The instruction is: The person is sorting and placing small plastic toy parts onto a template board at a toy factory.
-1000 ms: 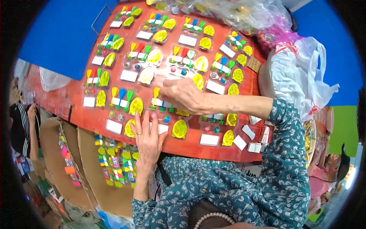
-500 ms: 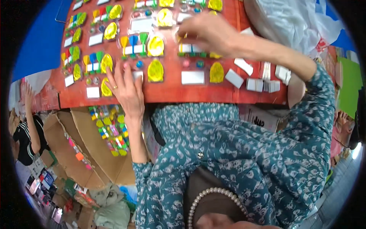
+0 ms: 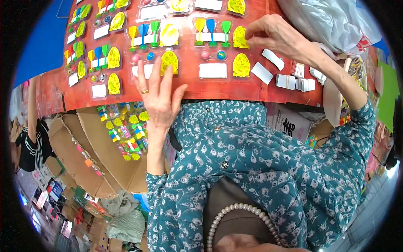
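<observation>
Clear plastic blister trays stand in rows on the red table, each with toy darts, small balls, a white card and a yellow rounded toy. My left hand (image 3: 161,94) lies spread over a near tray, fingertips on its white card (image 3: 147,70) and its yellow toy (image 3: 169,62). My right hand (image 3: 277,40) is bent with its fingertips drawn together at the right edge of another yellow toy (image 3: 240,38), beside yellow, blue and green darts (image 3: 212,32). Anything between those fingertips is too hidden to make out. Below sits a tray with a pink ball (image 3: 205,55) and white card (image 3: 213,70).
Stacks of white cards (image 3: 285,81) and loose cards (image 3: 262,73) lie on the right. A white plastic bag (image 3: 325,23) is at the far right. Left of my lap stands a cardboard box (image 3: 113,147) with filled packs (image 3: 126,130). Another person's arm (image 3: 32,109) shows at far left.
My right hand has moved right, from above the darts to the yellow toy beside them. My left hand has shifted slightly right along its tray. The view has shifted a little.
</observation>
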`<state>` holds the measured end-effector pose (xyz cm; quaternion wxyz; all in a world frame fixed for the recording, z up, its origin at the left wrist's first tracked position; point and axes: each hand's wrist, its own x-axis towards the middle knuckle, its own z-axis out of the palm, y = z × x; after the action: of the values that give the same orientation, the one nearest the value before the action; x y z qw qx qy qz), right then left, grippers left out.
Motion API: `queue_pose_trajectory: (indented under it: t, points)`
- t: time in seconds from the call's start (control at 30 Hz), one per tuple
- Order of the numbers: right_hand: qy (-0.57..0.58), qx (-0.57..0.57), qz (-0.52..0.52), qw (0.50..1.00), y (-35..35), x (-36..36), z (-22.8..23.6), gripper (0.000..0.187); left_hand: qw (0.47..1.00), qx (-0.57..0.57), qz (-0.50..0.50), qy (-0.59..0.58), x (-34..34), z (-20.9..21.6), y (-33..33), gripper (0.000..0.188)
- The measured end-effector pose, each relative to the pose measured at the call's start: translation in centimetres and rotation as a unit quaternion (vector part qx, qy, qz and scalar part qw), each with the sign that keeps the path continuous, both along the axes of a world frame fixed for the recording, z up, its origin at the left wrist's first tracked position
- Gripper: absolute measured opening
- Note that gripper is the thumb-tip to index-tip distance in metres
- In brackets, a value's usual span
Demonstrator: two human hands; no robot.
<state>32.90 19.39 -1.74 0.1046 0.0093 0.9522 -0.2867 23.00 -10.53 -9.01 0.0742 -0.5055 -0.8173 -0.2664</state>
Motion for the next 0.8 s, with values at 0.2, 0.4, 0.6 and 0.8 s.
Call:
queue_pose_trajectory:
  t: [0.2, 0.4, 0.6, 0.8]
  points:
    - [0.009, -0.009, 0.035, 0.999, -1.5, 0.1, -1.4, 0.021, 0.998, -0.005, -0.057, -0.030, 1.8, 0.1, 1.6, 0.043]
    - [-0.016, -0.014, 0.040, 0.999, -2.4, 1.1, -1.4, 0.020, 0.994, -0.013, -0.110, -0.024, 2.6, -0.3, 1.8, 0.034]
    - [-0.039, 0.025, 0.033, 0.998, -1.6, 1.3, -1.3, 0.021, 0.989, -0.026, -0.140, 0.035, 3.4, -0.7, 3.7, 0.025]
    - [0.093, 0.052, 0.020, 0.994, 1.9, 2.8, -2.7, 0.019, 0.985, -0.020, -0.170, 0.028, 2.9, -1.0, 4.3, 0.021]
